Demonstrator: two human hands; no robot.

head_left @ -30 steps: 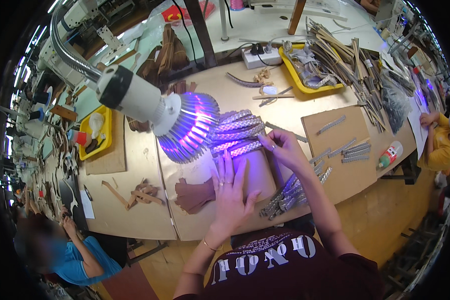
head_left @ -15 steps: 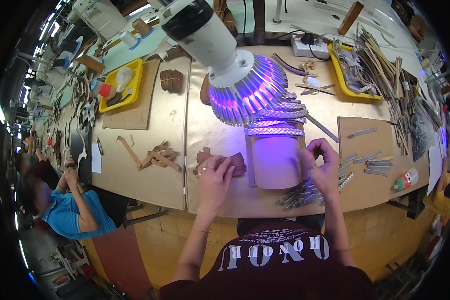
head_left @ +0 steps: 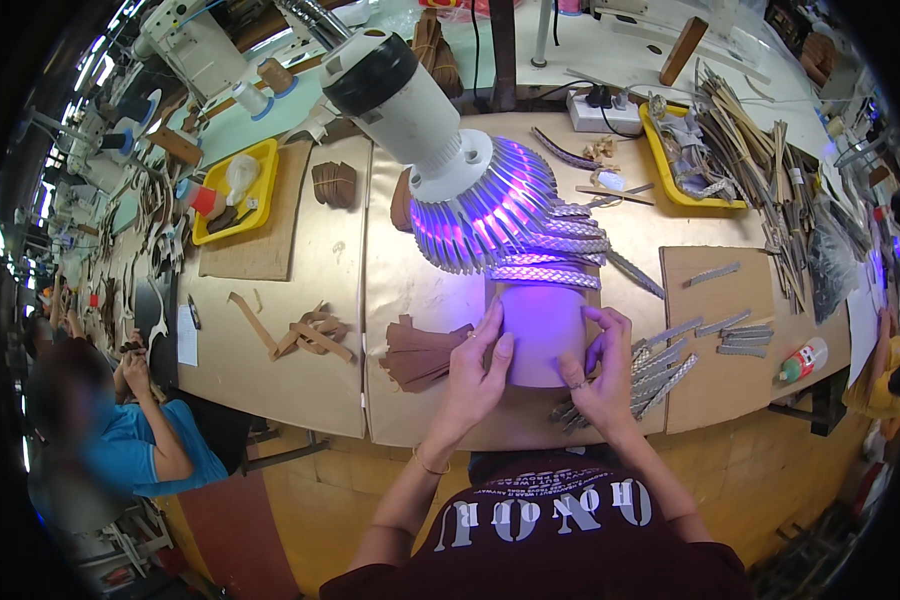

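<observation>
1 tan block [head_left: 542, 338] lies btwn L fingers [head_left: 484, 332] & R fingers [head_left: 611, 322].

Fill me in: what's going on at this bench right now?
A person has both hands at a brown curved block, the left hand at its left side and the right hand at its right. Silver braided strips lie across its far end, partly hidden by a finned lamp casting purple light. A fan of brown strips lies left of the block, and loose braided pieces lie to its right, by the right hand.
</observation>
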